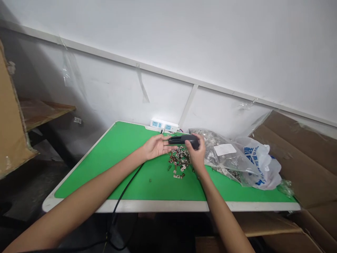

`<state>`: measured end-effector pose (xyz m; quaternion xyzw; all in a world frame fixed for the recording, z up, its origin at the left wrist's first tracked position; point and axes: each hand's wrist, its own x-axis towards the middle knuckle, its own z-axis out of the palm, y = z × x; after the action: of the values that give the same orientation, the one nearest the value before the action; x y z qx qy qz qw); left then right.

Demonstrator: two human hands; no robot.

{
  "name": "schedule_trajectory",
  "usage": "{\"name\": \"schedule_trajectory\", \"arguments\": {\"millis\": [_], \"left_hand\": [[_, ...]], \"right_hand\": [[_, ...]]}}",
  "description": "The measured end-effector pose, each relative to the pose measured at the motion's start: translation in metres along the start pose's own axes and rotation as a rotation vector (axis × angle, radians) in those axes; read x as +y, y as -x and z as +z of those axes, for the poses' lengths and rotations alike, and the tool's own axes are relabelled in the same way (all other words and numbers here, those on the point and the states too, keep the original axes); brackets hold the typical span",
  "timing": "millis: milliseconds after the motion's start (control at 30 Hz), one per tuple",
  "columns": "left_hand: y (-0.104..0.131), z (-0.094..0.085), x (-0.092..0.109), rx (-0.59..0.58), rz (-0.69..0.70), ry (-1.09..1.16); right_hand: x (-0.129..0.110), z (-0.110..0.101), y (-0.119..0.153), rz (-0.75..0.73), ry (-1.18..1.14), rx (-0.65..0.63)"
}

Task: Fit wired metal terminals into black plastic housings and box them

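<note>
My right hand (197, 151) grips a black tool (181, 139) that looks like a stapler, held level above the green table mat. Its rounded end sits in my right fingers, and its slotted, narrower end points left. My left hand (155, 147) is palm up at that narrow end, with fingers stretched out and apart; the fingertips are close to the tool, and I cannot tell how firmly they touch it. Below lies a loose pile of small metal parts (181, 158), silvery and some reddish. A tiny thin piece (150, 180) lies apart from the pile.
A white power strip (164, 125) stands against the wall. Clear bags of metal parts (223, 158) and a white printed plastic bag (260, 165) lie on the right. A black cable (123, 191) crosses the table's front edge. Cardboard (297, 151) stands at the right.
</note>
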<state>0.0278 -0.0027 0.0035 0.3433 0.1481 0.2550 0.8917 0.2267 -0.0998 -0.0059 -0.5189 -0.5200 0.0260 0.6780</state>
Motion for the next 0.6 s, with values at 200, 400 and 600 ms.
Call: {"name": "schedule_trajectory", "arguments": {"millis": [200,400,600], "left_hand": [[-0.006,0.009,-0.008,0.318,0.14,0.031],[-0.003,0.011,-0.008,0.307,0.23,-0.217],[-0.004,0.007,-0.012,0.405,0.216,-0.271]], "right_hand": [[0.006,0.001,0.01,-0.326,0.302,-0.177],[0.004,0.002,0.013,-0.4,0.367,-0.285],[-0.005,0.007,0.021,-0.452,0.441,-0.335]]}}
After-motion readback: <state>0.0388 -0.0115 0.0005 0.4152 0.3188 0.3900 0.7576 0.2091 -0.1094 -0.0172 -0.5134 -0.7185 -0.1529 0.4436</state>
